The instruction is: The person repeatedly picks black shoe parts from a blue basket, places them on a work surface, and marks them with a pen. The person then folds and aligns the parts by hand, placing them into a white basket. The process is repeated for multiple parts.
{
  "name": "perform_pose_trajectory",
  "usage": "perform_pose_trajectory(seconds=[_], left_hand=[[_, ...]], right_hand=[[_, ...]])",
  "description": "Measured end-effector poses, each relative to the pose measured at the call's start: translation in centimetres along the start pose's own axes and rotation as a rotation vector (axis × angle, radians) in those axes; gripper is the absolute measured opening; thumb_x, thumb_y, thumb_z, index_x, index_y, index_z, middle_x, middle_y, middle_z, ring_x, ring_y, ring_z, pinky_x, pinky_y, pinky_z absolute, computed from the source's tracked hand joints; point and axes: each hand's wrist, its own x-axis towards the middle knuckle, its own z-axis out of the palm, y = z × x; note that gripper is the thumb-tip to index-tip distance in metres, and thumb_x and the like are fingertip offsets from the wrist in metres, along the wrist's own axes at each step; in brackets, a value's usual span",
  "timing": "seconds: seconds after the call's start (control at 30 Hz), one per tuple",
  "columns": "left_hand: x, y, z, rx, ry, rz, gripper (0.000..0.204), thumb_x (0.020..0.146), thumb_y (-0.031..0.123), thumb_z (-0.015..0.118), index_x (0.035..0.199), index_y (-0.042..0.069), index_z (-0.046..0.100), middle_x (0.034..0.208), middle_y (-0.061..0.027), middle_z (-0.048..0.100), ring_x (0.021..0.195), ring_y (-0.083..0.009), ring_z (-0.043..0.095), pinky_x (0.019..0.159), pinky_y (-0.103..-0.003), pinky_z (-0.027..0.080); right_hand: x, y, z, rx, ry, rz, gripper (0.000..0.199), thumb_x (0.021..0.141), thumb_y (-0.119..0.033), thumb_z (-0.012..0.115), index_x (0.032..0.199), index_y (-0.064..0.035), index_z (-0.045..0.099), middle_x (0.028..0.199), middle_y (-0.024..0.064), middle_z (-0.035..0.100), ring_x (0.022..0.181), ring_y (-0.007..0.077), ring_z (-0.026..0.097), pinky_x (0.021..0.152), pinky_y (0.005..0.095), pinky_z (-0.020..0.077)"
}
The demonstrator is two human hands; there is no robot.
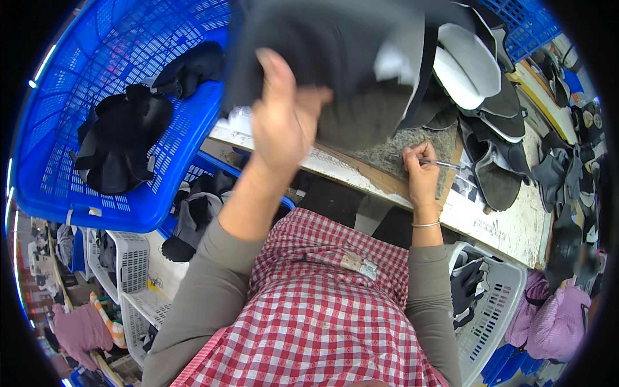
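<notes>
Our left hand (284,122) grips dark fabric piece (335,58) at 12 o'clock; right hand (420,174) pinches silver pen (442,164) at 2.

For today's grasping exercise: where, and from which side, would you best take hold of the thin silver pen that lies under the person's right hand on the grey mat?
Grip the silver pen on its bare shaft, just past the right hand, coming from above. It lies nearly flat across the grey mat with its tip pointing right, so fingers can close across its narrow width. The near end is covered by that hand.
</notes>
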Motion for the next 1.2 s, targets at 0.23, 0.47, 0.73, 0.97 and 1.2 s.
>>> perform_pose_trajectory(seconds=[0.23, 0.47, 0.73, 0.97, 1.2], left_hand=[[21.4, -4.2, -4.5, -0.037, 0.193, -0.085, 0.073, 0.108, 0.059, 0.028, 0.148, 0.000, 0.041, 0.143, -0.0212, 0.055, 0.127, -0.0403, 0.059, 0.100, -0.058, 0.051], [22.8, -9.5, -8.5, 0.209, 0.268, -0.479, 0.055, 0.109, 0.036, 0.051, 0.147, -0.004, 0.044, 0.138, -0.0269, 0.057, 0.122, -0.0377, 0.064, 0.100, -0.045, 0.057], [10.8, 4.4, -18.3, 0.692, -0.053, -0.018, 0.029, 0.106, 0.017, 0.056, 0.118, -0.005, 0.070, 0.106, -0.0155, 0.073, 0.096, -0.0217, 0.073, 0.080, -0.036, 0.065], [10.7, -3.3, -18.8, 0.537, 0.047, 0.068, 0.067, 0.097, 0.038, 0.072, 0.142, -0.008, 0.052, 0.137, -0.0126, 0.061, 0.126, -0.0201, 0.055, 0.112, -0.034, 0.038], [14.7, 0.4, -14.4, 0.177, 0.284, 0.503, 0.047, 0.096, 0.023, 0.072, 0.132, -0.007, 0.064, 0.132, -0.0153, 0.067, 0.118, -0.0278, 0.064, 0.105, -0.037, 0.046]], right_hand=[[-0.2, -0.5, 0.3, -0.088, -0.006, 0.001, 0.024, 0.099, -0.012, 0.069, 0.085, -0.0081, 0.051, 0.074, -0.0028, 0.054, 0.069, 0.0041, 0.046, 0.064, 0.0224, 0.0383], [-0.1, -0.6, 0.6, -0.130, -0.026, -0.011, 0.024, 0.100, -0.012, 0.068, 0.085, -0.0086, 0.049, 0.076, -0.0025, 0.053, 0.068, 0.0046, 0.045, 0.063, 0.0223, 0.0377], [-0.3, -0.5, 0.8, -0.169, -0.060, -0.041, 0.025, 0.101, -0.010, 0.067, 0.086, -0.0091, 0.047, 0.075, -0.0029, 0.048, 0.066, 0.0047, 0.041, 0.060, 0.0225, 0.0338], [-0.2, -1.0, 2.6, -0.377, -0.212, -0.100, 0.020, 0.099, -0.017, 0.070, 0.088, -0.0009, 0.066, 0.074, 0.0055, 0.067, 0.060, 0.0110, 0.059, 0.057, 0.0255, 0.0445], [-0.4, -1.4, 3.0, -0.593, -0.214, -0.183, 0.018, 0.094, -0.014, 0.074, 0.083, -0.0008, 0.069, 0.069, 0.0088, 0.066, 0.057, 0.0165, 0.060, 0.056, 0.0298, 0.0453]])
